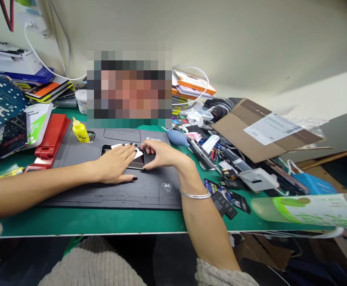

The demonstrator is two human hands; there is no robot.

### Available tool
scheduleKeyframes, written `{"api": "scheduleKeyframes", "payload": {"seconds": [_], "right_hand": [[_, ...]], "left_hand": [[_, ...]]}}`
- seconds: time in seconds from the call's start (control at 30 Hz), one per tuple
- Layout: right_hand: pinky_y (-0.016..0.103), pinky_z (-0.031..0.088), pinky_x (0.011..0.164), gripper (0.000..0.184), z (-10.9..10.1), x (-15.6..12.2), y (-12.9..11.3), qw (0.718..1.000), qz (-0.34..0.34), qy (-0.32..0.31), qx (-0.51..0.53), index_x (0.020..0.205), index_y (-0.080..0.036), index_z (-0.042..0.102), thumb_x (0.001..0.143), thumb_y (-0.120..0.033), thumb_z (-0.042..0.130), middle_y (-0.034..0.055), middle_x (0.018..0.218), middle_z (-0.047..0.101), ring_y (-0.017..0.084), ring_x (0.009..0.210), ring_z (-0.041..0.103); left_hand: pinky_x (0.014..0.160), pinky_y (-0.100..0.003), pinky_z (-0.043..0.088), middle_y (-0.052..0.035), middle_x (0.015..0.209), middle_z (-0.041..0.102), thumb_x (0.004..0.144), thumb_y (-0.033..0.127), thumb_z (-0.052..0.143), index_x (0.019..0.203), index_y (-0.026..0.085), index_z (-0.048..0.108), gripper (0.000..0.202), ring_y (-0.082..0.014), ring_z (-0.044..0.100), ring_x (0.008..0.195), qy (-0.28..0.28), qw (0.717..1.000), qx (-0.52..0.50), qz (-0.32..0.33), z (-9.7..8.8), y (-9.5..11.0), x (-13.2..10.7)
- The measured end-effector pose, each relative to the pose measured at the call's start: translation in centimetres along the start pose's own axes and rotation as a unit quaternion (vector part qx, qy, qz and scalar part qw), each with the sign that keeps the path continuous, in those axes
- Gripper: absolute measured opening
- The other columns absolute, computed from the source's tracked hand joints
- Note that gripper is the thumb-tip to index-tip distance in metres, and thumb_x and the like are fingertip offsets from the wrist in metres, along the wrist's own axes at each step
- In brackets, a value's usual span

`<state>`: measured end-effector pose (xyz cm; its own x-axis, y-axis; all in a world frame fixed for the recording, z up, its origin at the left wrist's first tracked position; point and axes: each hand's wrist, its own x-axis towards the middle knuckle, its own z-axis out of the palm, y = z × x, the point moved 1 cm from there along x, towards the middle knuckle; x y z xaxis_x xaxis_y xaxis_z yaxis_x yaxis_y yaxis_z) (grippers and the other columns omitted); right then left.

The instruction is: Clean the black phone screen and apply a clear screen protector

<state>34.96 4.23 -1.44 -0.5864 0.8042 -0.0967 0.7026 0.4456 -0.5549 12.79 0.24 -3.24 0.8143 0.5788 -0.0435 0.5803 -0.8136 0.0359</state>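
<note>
A black smartphone [122,157] lies on a dark grey repair mat [110,194], with a white sheet [125,147] on its upper part. My left hand [114,163] rests flat across the phone's middle, hiding much of it. My right hand [158,155] curves around the phone's right end, with fingertips and thumb at its edge. Its lower corner shows between my hands.
A person sits across the green workbench [90,222]. A yellow glue bottle [80,131], a red plastic holder [50,139] and a blue air blower bulb [176,138] stand near the mat. Tools, parts and a cardboard box [259,131] crowd the right.
</note>
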Motion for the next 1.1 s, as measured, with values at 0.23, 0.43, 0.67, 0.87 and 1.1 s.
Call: {"api": "scheduleKeyframes", "payload": {"seconds": [0.23, 0.43, 0.67, 0.87, 1.1], "right_hand": [[0.030, 0.039, 0.069, 0.057, -0.1, -0.1, 0.0, 1.000, 0.013, -0.006, 0.019, 0.101, -0.022, 0.056, 0.055, -0.032, 0.087, -0.0040, 0.084, 0.051, 0.015, 0.075, 0.048], [0.030, 0.043, 0.069, 0.053, -0.3, 0.0, 1.7, 0.977, -0.002, -0.001, 0.212, 0.104, -0.022, 0.058, 0.060, -0.041, 0.081, -0.0040, 0.077, 0.052, 0.015, 0.072, 0.049], [0.029, 0.042, 0.062, 0.046, -0.4, 0.4, 2.2, 0.959, 0.024, 0.073, 0.272, 0.095, -0.020, 0.062, 0.080, -0.063, 0.056, 0.0008, 0.071, 0.059, 0.015, 0.064, 0.052], [0.026, 0.033, 0.049, 0.048, 0.6, 1.5, 2.6, 0.961, 0.057, 0.149, 0.228, 0.074, -0.021, 0.058, 0.082, -0.067, 0.049, -0.0033, 0.054, 0.048, 0.012, 0.049, 0.042], [0.026, 0.034, 0.053, 0.040, 1.5, 2.0, 2.5, 0.969, 0.073, 0.195, 0.134, 0.062, -0.022, 0.055, 0.082, -0.057, 0.055, -0.0026, 0.052, 0.051, 0.014, 0.054, 0.045]], "left_hand": [[0.123, -0.047, 0.022, -0.0247, 0.162, 0.031, 0.096, 0.063, 0.045, 0.152, 0.002, 0.035, 0.084, -0.0363, 0.027, 0.152, 0.007, 1.000, -0.004, 0.027, 0.0, -0.1, 0.1], [0.125, -0.044, 0.020, -0.0233, 0.159, 0.038, 0.097, 0.061, 0.047, 0.151, 0.002, 0.038, 0.081, -0.0341, 0.028, 0.152, 0.001, 0.996, -0.005, 0.092, -0.1, 0.8, 0.6], [0.123, -0.048, 0.024, -0.0227, 0.163, 0.030, 0.097, 0.062, 0.042, 0.153, 0.004, 0.035, 0.081, -0.0355, 0.029, 0.152, 0.003, 0.999, -0.018, 0.038, 0.0, -0.2, 1.0], [0.125, -0.044, 0.021, -0.0236, 0.160, 0.035, 0.096, 0.062, 0.046, 0.150, 0.003, 0.041, 0.081, -0.0342, 0.030, 0.151, 0.027, 0.992, -0.031, 0.120, 0.3, 0.8, 0.4], [0.123, -0.048, 0.024, -0.0236, 0.160, 0.034, 0.098, 0.061, 0.042, 0.152, 0.003, 0.038, 0.079, -0.0348, 0.029, 0.152, 0.027, 0.997, -0.032, 0.070, 0.2, -0.2, 0.4]]}}
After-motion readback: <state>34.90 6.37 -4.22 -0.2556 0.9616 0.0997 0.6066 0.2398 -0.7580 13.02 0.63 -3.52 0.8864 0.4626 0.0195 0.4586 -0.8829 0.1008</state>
